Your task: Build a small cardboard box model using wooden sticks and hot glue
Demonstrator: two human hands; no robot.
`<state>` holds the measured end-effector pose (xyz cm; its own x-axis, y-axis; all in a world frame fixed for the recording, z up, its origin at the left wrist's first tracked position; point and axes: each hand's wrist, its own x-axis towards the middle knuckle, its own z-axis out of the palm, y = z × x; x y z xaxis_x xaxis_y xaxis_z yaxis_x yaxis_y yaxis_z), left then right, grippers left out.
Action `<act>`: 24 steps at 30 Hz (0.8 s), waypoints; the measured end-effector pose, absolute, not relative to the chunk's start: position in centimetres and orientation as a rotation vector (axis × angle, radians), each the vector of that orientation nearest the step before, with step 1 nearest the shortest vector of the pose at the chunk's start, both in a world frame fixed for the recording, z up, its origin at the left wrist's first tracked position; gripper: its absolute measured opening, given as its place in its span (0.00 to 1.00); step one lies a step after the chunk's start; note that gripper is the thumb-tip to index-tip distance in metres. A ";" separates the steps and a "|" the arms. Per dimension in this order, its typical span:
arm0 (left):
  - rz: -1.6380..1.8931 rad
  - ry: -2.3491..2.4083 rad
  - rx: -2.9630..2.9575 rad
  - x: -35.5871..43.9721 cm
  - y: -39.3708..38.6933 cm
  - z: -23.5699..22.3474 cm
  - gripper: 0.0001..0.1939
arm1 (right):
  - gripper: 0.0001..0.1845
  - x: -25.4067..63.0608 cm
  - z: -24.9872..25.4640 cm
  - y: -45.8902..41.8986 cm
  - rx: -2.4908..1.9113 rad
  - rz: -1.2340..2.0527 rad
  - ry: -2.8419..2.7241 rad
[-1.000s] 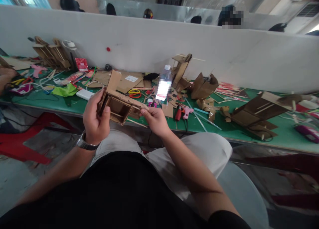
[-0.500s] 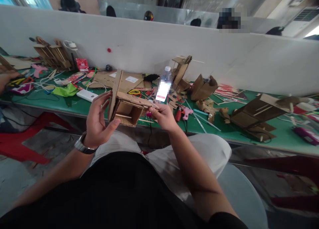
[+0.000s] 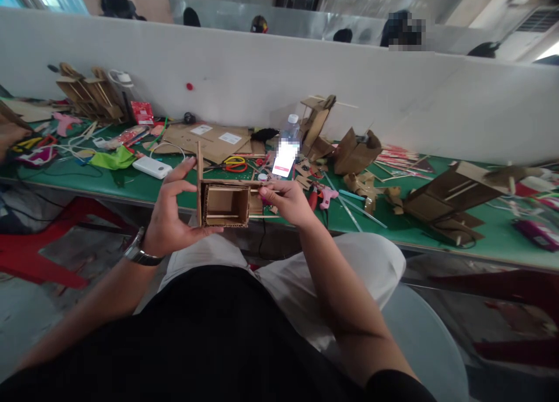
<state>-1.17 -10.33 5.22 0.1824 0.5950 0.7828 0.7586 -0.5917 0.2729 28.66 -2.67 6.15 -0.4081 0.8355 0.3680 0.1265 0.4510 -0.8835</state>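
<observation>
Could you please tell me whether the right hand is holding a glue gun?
No, the right hand pinches the cardboard piece at its right end.

Craft workshop: glue gun, cardboard

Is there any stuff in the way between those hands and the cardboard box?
No, nothing visible is in the way. The right hand pinches the part sticking out on the right of the box. The left hand is spread around its left side; whether it presses there is hard to tell.
</observation>
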 end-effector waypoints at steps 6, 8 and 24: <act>-1.366 -1.176 -2.403 -1.4 -10.8 6.6 0.55 | 0.36 28.5 6.4 -3.0 -0.761 0.975 -1.949; -1.307 -1.162 -2.406 -1.4 -10.9 6.9 0.55 | 0.36 28.7 6.4 -2.9 -0.748 0.955 -1.974; -1.179 -1.251 -2.237 -1.0 -10.7 5.8 0.50 | 0.17 27.5 6.9 -5.8 -0.854 -0.142 -1.919</act>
